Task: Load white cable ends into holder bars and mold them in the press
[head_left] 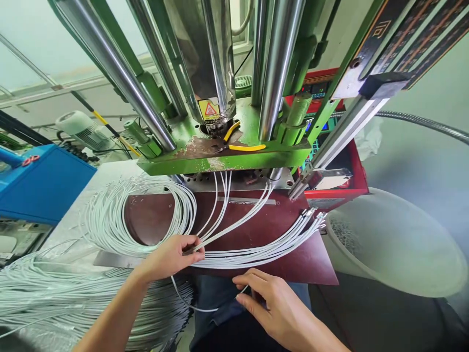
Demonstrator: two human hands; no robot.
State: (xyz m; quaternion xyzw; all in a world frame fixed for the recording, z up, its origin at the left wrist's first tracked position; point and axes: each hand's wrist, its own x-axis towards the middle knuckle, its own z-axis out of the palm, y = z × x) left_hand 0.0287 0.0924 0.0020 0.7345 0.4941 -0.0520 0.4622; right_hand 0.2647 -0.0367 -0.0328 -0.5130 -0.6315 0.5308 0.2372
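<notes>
My left hand point(172, 256) is closed around a few thin white cables point(240, 225) above the front of a dark red board. These run from my fingers up into the green press point(223, 164). Just under the hand, a bundle of white cables with metal ends point(256, 256) curves to the right. Below the board's front edge, my right hand point(273, 300) pinches a short visible piece of white cable point(244, 289) between thumb and fingers. Another loose cable point(186, 302) hangs in front of my lap; whether it is the same one I cannot tell.
A large coil of white cables point(106, 215) lies on the board's left, with a heap of cables point(40, 293) nearer me. Yellow-handled pliers point(247, 147) rest on the press plate. A big white bin point(395, 244) stands right, below a red control box point(361, 168).
</notes>
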